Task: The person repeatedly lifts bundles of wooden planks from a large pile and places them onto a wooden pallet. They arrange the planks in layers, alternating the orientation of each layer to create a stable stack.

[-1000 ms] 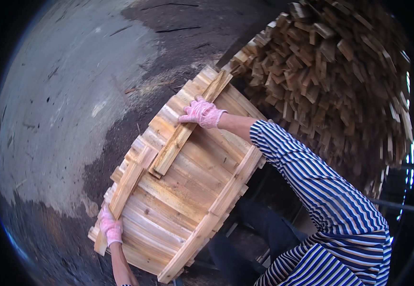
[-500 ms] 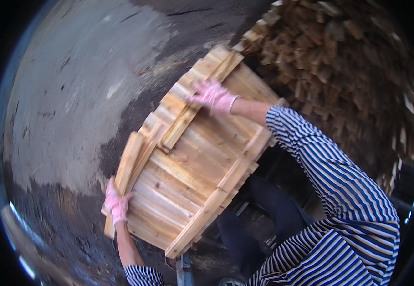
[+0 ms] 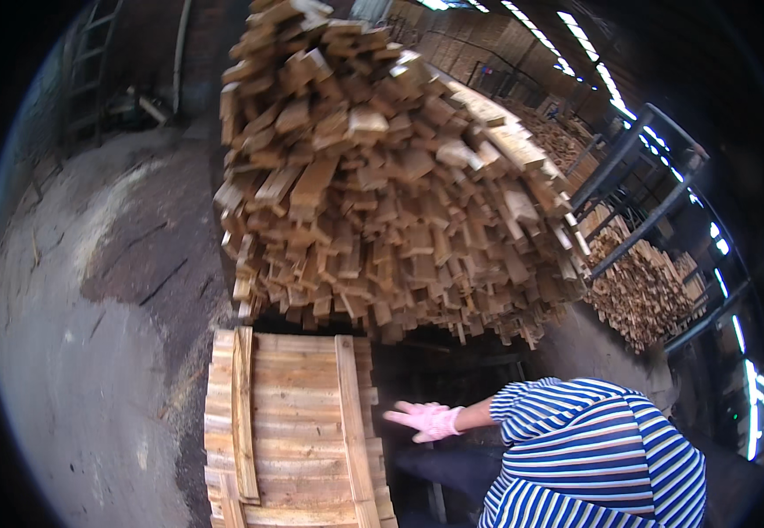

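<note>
My right hand (image 3: 426,421), in a pink glove, hovers just right of a wooden panel with its fingers spread and nothing in them. The panel (image 3: 298,414) is made of pale planks lying side by side, their ends uneven. A narrow wooden strip (image 3: 243,414) lies across it near its left edge. Along the right side runs a longer wooden batten (image 3: 355,440). Another short strip (image 3: 230,502) shows at the bottom left of the panel. The panel's near end is cut off by the picture's lower edge. My left hand is out of sight.
A tall stack of rough wooden slats (image 3: 373,202) rises just beyond the panel, ends facing me. A metal frame (image 3: 632,194) and another wood pile (image 3: 637,299) stand to the right. Grey concrete floor (image 3: 83,378) stretches left; a ladder (image 3: 91,70) leans at the far left.
The view has swung up and turned, so the panel now sits lower and the stack shows ahead. My right hand has come off the panel; my left hand has left the picture.
</note>
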{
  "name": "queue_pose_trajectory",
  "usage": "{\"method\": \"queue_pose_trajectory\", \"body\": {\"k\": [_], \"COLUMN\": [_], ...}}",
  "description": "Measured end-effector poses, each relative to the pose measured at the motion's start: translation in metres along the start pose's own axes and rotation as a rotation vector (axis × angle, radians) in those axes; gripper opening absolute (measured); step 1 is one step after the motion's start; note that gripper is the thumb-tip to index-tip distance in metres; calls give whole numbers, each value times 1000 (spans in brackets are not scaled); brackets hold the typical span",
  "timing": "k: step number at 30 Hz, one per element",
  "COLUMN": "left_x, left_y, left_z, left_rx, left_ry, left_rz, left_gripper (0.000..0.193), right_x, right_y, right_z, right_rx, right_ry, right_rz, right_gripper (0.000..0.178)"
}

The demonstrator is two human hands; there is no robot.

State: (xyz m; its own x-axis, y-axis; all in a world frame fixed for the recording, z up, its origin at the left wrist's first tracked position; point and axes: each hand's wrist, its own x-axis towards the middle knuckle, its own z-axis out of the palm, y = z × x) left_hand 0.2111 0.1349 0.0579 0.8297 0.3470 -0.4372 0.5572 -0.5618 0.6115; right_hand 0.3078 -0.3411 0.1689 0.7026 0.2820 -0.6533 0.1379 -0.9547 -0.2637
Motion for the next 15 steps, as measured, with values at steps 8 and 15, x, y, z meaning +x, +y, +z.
{"method": "queue_pose_trajectory", "body": {"k": [8,15], "left_x": [8,-21], "left_y": [127,354], "left_z": [-10,2], "left_rx": [-184,-807], "left_ry": [-148,-575], "left_rz": [53,-8], "left_gripper": [77,72], "right_x": [-173,-239], "right_y": [23,92], "right_z": [-119,-379], "right_rx": [205,-36], "right_ry": [413,1360], "right_rz": [212,185], "right_gripper": [91,85]}}
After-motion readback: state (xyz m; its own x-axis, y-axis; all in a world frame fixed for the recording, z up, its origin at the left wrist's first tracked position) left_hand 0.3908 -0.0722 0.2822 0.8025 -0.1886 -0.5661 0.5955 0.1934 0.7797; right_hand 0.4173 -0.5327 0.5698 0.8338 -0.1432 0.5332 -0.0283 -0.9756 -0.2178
